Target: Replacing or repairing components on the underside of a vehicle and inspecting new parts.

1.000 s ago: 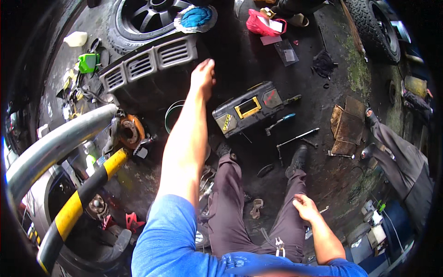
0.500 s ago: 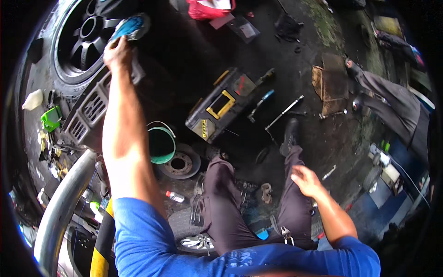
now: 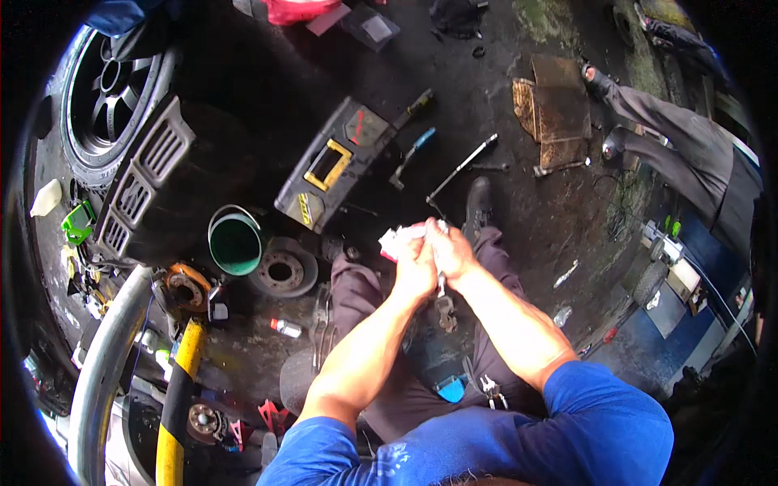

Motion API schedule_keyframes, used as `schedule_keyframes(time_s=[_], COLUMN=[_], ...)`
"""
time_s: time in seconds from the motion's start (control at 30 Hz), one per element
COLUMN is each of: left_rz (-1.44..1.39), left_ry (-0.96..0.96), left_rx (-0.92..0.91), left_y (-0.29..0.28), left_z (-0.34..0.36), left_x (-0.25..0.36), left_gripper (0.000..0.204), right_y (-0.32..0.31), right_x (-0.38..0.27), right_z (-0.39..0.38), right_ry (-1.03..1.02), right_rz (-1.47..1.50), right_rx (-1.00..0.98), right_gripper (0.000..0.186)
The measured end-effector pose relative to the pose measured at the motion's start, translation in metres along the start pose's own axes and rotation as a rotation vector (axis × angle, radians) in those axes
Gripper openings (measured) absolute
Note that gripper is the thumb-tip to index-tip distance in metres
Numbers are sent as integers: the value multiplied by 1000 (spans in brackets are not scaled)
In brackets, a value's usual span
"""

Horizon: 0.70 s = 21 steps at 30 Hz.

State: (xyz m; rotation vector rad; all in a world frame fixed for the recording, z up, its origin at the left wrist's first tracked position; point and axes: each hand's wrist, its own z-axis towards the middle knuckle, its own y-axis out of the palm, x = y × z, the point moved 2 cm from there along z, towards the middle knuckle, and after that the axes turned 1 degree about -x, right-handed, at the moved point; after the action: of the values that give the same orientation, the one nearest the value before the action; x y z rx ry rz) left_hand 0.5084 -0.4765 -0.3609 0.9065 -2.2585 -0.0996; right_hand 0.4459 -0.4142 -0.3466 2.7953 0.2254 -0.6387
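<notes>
In front of my body, my left hand and my right hand are closed together on a crumpled, whitish, pink-marked cloth. A slim metal piece shows just below my fingers; whether I hold it is unclear. A darker metal part is visible beneath them between my legs. Beyond my hands lie a black toolbox with a yellow handle, a blue-handled tool and a long silver bar.
A green bucket, brake disc, wheel and slatted panel lie left. Steel and striped rails rise lower left. A co-worker's legs and flattened cardboard are at right.
My left arm has drawn back from beside the wheel to in front of me. My right hand has lifted off my thigh to meet it on the cloth. The view has shifted.
</notes>
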Motion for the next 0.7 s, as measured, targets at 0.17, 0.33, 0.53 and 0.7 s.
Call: schedule_keyframes(time_s=[0.17, 0.33, 0.53, 0.7], left_rz=[763, 478, 91, 58], left_ry=[332, 219, -73, -216], left_rx=[-176, -117, 8, 134], left_y=[71, 117, 140, 99], left_z=[8, 12, 37, 48], left_x=[-5, -14, -48, -53], left_gripper=[29, 89, 40, 28], right_y=[-85, -111, -149, -139], right_x=[-37, -47, -24, -17], right_z=[-6, -31, -43, -40], right_ry=[147, -94, -70, -69], right_rz=[145, 404, 152, -198], right_rx=[241, -199, -291, -361], right_gripper=[53, 76, 83, 86])
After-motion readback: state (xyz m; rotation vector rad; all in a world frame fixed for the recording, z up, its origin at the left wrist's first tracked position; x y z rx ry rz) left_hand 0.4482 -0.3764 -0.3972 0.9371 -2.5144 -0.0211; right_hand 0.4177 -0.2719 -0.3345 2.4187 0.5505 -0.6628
